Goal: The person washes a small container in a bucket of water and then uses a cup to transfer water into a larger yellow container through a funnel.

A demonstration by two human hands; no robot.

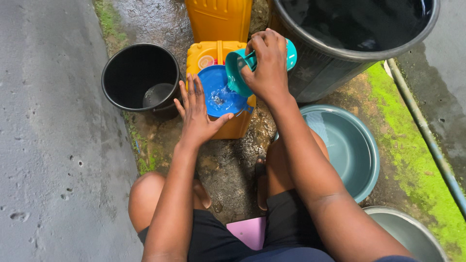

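— Head view: what do we see in our hands?

— Our right hand [267, 65] grips a teal cup [242, 68] by its handle. The cup is tipped, its long axis running from about 2 o'clock down to 8 o'clock, mouth pointing toward 8 o'clock over a blue funnel [221, 92].

— And our left hand [196, 114]?

— It lies open with fingers spread, flat against the funnel's rim at its 9 o'clock side, steadying it rather than closing round it.

— Where does the funnel sit?

— On top of a yellow jerrycan [213, 56], with water splashing inside it. A second yellow can [218, 19] stands just beyond, at 12 o'clock.

— What else do we have around us?

— A black bucket [141, 77] at 9 o'clock of the funnel, a big dark barrel [354, 53] of water at 2 o'clock, and a teal basin [349, 150] at 4 o'clock beside our knee.
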